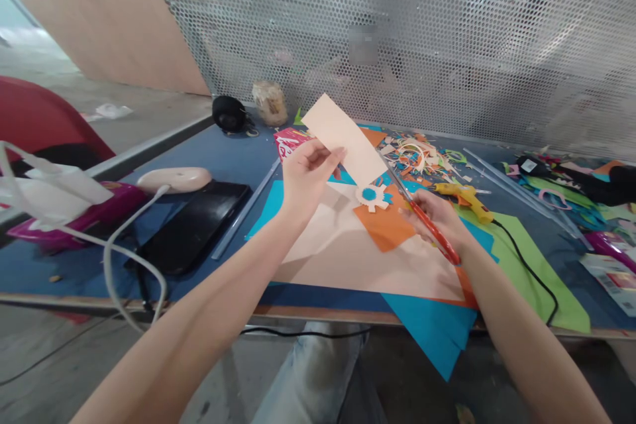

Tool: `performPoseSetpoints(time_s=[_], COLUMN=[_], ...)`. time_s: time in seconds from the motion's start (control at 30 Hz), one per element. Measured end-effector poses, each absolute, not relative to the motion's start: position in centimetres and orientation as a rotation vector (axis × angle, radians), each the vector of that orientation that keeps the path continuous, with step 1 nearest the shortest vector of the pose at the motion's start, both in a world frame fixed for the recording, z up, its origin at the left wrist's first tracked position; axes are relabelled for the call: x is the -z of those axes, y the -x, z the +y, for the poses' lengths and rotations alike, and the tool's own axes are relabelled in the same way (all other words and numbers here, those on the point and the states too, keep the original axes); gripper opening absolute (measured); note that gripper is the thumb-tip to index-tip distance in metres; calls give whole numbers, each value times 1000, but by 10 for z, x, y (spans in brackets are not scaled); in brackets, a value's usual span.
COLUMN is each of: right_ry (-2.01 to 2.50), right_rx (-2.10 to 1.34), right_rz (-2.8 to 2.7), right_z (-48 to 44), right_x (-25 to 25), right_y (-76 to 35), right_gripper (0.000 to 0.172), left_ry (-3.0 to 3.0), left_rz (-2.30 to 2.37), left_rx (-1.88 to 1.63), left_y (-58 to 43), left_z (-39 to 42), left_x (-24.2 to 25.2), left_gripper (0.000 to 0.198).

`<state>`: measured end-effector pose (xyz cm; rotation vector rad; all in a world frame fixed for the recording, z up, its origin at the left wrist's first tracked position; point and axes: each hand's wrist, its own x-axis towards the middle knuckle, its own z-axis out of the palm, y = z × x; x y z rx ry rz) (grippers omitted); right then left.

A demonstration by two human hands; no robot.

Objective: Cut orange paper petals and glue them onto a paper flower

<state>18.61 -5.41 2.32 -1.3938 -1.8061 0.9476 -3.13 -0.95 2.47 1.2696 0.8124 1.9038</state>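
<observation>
My left hand pinches a cream strip of paper between thumb and fingers, holding it up over the table. In my right hand is a pair of scissors with red handles, its blades pointing up and left to the lower right edge of the strip. Whether the blades bite into the paper I cannot tell. Below lie a cream paper cut-out with a blue centre, an orange paper piece and a large cream sheet. A blue sheet hangs over the table's front edge.
A yellow glue gun with a black cord lies right, on green paper. Paper scraps are heaped behind. A black phone, a white mouse-shaped device and a power strip sit left. Perforated metal backs the table.
</observation>
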Motion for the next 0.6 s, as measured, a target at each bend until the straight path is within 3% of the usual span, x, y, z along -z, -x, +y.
performPoseSetpoints(time_s=[0.6], right_ry=[1386], right_rx=[-933], right_rz=[-1869], right_z=[-55], right_x=[-26], right_y=[-186], right_gripper=[41], left_ry=[-1250], left_rz=[839], left_rx=[-1896], left_y=[32], left_z=[-9], left_x=[-24], left_gripper=[11])
